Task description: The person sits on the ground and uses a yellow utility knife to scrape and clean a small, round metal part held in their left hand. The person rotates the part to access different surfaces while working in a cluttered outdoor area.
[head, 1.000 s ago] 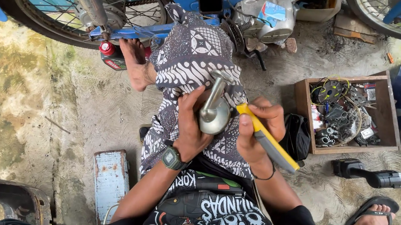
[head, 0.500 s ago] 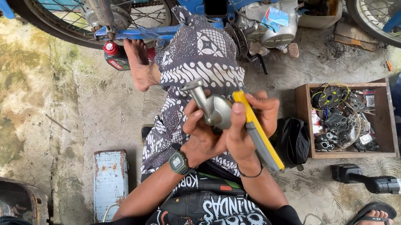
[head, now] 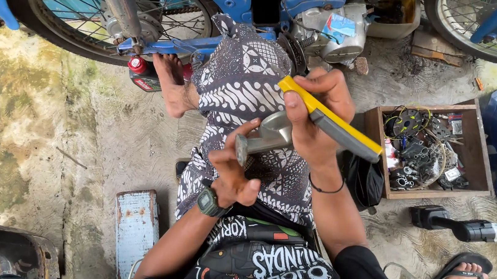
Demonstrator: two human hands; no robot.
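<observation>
One head-worn camera — looking steeply down, close over the lap.

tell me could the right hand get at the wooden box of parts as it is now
Probably not straight away: the right hand is closed on a yellow-handled tool at the metal part. The wooden box lies open on the floor on that side, nothing between.
</observation>
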